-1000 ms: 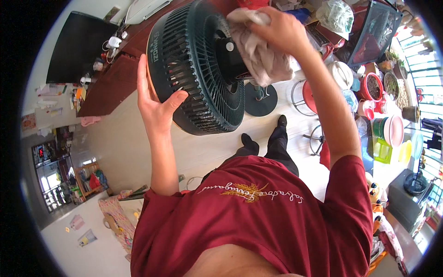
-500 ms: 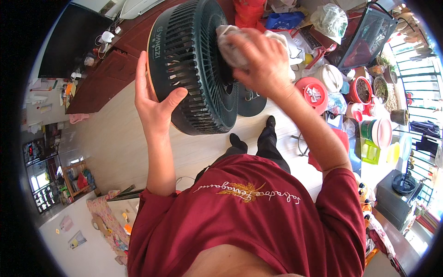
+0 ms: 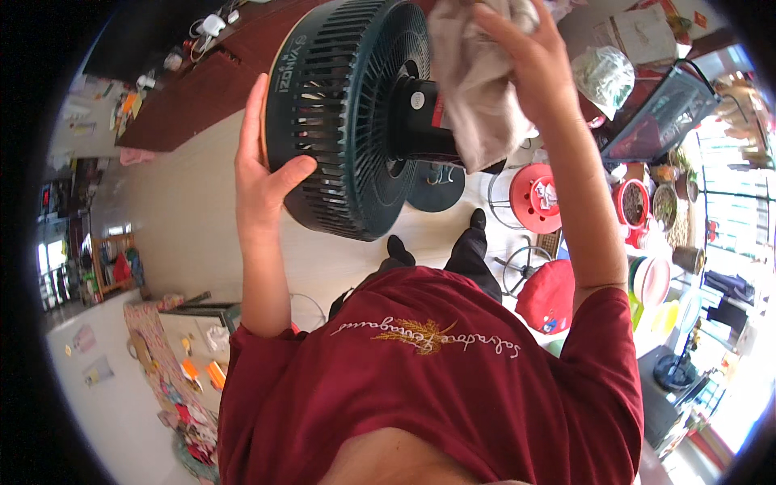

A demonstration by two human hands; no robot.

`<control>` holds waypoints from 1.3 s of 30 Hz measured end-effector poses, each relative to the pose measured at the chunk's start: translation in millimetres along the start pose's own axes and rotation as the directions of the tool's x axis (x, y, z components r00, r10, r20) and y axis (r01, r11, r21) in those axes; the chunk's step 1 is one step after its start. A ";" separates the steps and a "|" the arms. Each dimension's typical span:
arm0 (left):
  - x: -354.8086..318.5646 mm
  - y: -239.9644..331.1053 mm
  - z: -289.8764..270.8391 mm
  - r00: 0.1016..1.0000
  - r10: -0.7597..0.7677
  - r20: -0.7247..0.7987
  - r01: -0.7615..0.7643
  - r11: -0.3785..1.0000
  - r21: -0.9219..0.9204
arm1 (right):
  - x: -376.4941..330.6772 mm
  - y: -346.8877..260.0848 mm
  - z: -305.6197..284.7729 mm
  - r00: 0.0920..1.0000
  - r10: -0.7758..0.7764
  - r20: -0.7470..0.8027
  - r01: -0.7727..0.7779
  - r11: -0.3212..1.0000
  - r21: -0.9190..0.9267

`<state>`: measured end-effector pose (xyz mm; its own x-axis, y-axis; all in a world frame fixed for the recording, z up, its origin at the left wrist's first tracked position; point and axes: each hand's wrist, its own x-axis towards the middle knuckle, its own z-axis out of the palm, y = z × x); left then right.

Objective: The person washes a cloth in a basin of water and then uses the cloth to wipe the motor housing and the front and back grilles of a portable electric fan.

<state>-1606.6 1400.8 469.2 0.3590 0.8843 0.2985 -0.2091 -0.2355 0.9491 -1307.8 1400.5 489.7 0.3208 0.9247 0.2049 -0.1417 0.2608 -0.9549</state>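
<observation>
Two hands on a fan and a cloth.
The fan (image 3: pixel 352 133) is at 11 o'clock in the view, the left hand (image 3: pixel 263 182) clamped on its rim at 10, thumb on the cage. At 1 o'clock the right hand (image 3: pixel 540 77) grips a pale cloth (image 3: pixel 478 97) that overlaps the fan's neck; I cannot tell whether they touch. A red stool (image 3: pixel 525 198) stands between 2 and 3.

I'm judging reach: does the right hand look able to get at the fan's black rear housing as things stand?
Probably yes: the right hand is close to the black rear housing, with seemingly only its pale cloth between them.
</observation>
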 end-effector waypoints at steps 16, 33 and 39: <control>-106.6 4.7 163.5 0.840 -0.222 -0.494 0.346 0.922 0.174 | 72.9 62.0 -73.5 0.578 -0.072 0.813 0.465 0.848 -0.255; -32.6 -104.5 218.2 0.526 -0.687 -0.501 0.349 0.712 -0.610 | 74.8 92.3 9.9 0.438 -0.283 0.854 0.633 0.771 -0.070; -34.3 -95.8 216.3 0.522 -0.714 -0.467 0.362 0.681 -0.637 | 91.9 137.6 -17.3 0.586 0.457 0.669 0.259 0.677 -0.689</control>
<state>-1402.1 1305.8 389.8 -0.0885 0.8178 -0.5686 -0.5918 0.4160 0.6904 -1281.6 1516.5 373.4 -0.5037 0.8465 -0.1722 0.6322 0.2253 -0.7413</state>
